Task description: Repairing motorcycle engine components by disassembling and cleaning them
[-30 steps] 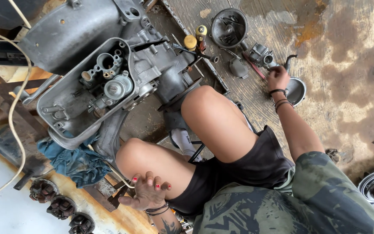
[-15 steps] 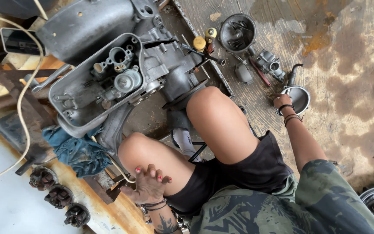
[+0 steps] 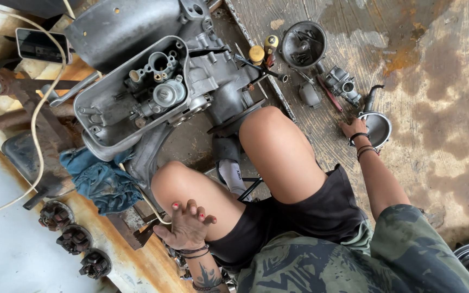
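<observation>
We log two hands. Lower centre of frame: left hand (image 3: 187,227) rests on our left thigh, fingers loosely curled and slightly spread, holding nothing; two bands sit at that wrist. Lower left: three dark round wound parts (image 3: 75,239) lie in a row on the rusty ledge. Just above them, one crumpled blue rag (image 3: 100,183).

Right of centre: right hand (image 3: 354,128) reaches down to the wooden floor (image 3: 441,70) and touches the rim of one shallow round metal bowl (image 3: 376,128); we cannot tell whether the fingers pinch the rim or merely lie on it. Two or three bands show at that wrist.

Farther up: one small carburettor body (image 3: 343,86), one red-handled tool (image 3: 329,93) beside it, one dark round cover (image 3: 303,44) at the upper centre, two yellow-capped items (image 3: 262,50) to its left.

Upper left: one grey engine casing (image 3: 153,92), opened, with a second carburettor seated inside. One pale cord (image 3: 35,116) runs along the left edge.
</observation>
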